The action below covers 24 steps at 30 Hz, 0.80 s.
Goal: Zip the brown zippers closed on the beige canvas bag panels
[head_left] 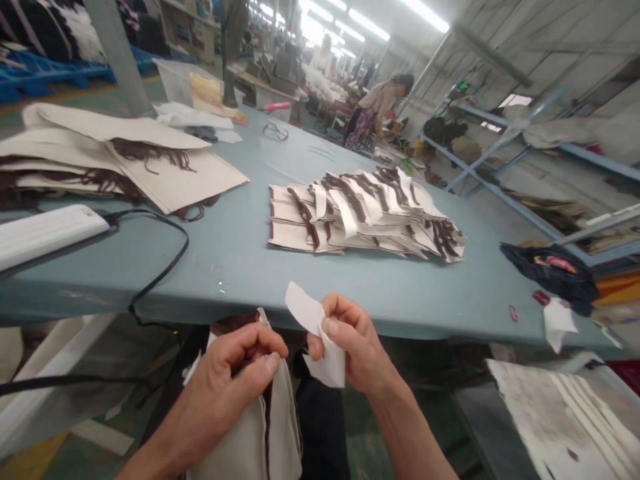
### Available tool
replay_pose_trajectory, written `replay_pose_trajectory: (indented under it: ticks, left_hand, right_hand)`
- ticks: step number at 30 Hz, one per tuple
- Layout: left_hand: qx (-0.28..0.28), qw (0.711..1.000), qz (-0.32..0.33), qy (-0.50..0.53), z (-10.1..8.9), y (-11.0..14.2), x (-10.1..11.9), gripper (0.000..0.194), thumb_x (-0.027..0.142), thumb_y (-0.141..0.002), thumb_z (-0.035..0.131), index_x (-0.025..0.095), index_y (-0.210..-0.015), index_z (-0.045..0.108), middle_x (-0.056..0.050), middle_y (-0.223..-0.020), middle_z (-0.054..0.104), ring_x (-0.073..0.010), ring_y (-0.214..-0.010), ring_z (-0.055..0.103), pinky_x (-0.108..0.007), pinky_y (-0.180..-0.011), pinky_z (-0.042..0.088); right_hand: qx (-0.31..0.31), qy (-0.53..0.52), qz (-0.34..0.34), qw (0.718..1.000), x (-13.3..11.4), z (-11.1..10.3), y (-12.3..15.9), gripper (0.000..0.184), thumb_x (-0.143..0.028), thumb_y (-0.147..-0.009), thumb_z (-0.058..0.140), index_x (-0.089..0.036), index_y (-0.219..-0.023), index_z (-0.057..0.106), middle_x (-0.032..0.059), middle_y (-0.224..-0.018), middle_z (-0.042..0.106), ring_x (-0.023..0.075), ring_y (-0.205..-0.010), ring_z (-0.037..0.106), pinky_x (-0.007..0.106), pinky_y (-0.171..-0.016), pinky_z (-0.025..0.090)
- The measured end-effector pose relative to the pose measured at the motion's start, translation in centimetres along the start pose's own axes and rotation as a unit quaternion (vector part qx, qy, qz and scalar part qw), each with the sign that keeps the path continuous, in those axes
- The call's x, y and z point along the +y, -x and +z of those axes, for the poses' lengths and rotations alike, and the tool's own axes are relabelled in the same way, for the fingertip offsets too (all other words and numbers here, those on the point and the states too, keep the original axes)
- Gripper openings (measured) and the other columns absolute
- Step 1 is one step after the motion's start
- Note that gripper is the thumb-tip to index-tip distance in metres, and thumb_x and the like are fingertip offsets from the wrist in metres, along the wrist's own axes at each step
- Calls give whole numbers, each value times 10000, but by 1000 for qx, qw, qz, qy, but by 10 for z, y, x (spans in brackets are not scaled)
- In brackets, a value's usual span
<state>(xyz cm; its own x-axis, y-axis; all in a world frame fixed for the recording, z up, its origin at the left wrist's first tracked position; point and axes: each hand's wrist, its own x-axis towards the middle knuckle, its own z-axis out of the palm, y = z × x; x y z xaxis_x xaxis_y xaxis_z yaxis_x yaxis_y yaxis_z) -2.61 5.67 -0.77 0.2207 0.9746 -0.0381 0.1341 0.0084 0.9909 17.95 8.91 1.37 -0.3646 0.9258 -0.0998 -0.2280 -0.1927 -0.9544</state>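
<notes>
My right hand pinches a piece of white paper between thumb and fingers, just off the table's front edge. Part of the paper sticks up above the thumb and part hangs below. To its left, my left hand is closed, thumb against forefinger, over a cream fabric piece with dark brown edging lying on my lap. The grip itself is partly hidden, but the fabric runs under the fingers. Beyond the hands lies a pile of cream pieces with brown trim and white strips.
A blue-green table spans the view. On its left are stacked cream panels with brown fringe, a white power strip and a black cable. Glasses lie farther back. Dark cloth sits right. Another person stands behind.
</notes>
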Motion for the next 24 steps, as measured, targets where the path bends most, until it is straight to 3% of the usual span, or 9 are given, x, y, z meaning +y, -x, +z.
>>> replay_pose_trajectory:
  ticks: [3, 5, 6, 8, 10, 12, 14, 17, 24]
  left_hand:
    - [-30, 999, -14, 4, 8, 8, 14, 329, 502, -914, 626, 200, -853, 742, 44, -614, 433, -132, -561, 403, -237, -535, 317]
    - [-47, 998, -34, 37, 13, 14, 19, 349, 522, -914, 637, 199, -946, 765, 39, -643, 448, -137, -591, 402, -237, -553, 321]
    - [-58, 995, -44, 64, 15, 17, 19, 367, 533, -913, 640, 199, -992, 769, 32, -671, 472, -141, -617, 412, -239, -573, 335]
    - [-85, 987, -61, 118, 17, 22, 19, 418, 569, -903, 650, 198, -1054, 769, 24, -717, 489, -147, -657, 406, -244, -604, 349]
    - [-103, 981, -68, 148, 20, 26, 19, 490, 622, -876, 679, 196, -1101, 764, 38, -713, 440, -140, -655, 356, -243, -597, 325]
    - [-103, 981, -75, 147, 23, 29, 20, 534, 656, -859, 703, 191, -1116, 760, 46, -706, 425, -134, -646, 339, -239, -586, 307]
    - [-96, 982, -86, 140, 28, 29, 22, 516, 649, -864, 714, 180, -1073, 765, 22, -745, 524, -145, -679, 422, -243, -621, 361]
    - [-77, 981, -109, 143, 37, 28, 25, 481, 633, -850, 736, 159, -925, 768, -20, -790, 628, -181, -751, 532, -263, -677, 431]
    - [-21, 984, -72, 161, 49, 28, 33, 339, 455, -846, 756, 169, -670, 707, 26, -640, 556, -115, -613, 433, -225, -583, 374]
  right_hand:
    - [18, 100, -44, 994, -4, 7, 21, 252, -424, -920, 711, -225, -851, 572, -47, -588, 635, 87, -453, 477, 195, -453, 368]
    - [36, 262, -132, 955, -9, 12, 34, 108, -254, -943, 647, -216, -858, 592, -58, -594, 611, 77, -460, 470, 190, -456, 344]
    - [38, 352, -194, 915, -12, 13, 40, 76, -177, -937, 620, -208, -869, 607, -61, -598, 601, 74, -464, 470, 195, -462, 335]
    - [30, 507, -315, 802, -17, 14, 51, 130, -73, -919, 584, -190, -893, 636, -60, -607, 594, 79, -476, 484, 227, -486, 335]
    - [27, 606, -382, 697, -22, 13, 61, 172, -36, -926, 560, -181, -893, 646, -52, -605, 594, 97, -492, 512, 267, -521, 350]
    - [33, 657, -395, 641, -24, 11, 69, 187, -49, -965, 550, -191, -872, 631, -41, -605, 608, 114, -506, 539, 296, -537, 351]
    - [36, 672, -402, 621, -24, 7, 75, 194, -81, -1009, 541, -204, -876, 606, -30, -635, 654, 121, -521, 561, 310, -546, 349]
    - [43, 666, -422, 614, -19, 3, 82, 169, -113, -1059, 512, -210, -943, 588, -20, -698, 716, 123, -553, 593, 314, -568, 355]
    - [32, 640, -430, 636, 3, 2, 91, 114, -140, -1078, 524, -194, -1020, 606, 9, -782, 778, 121, -568, 625, 320, -572, 373]
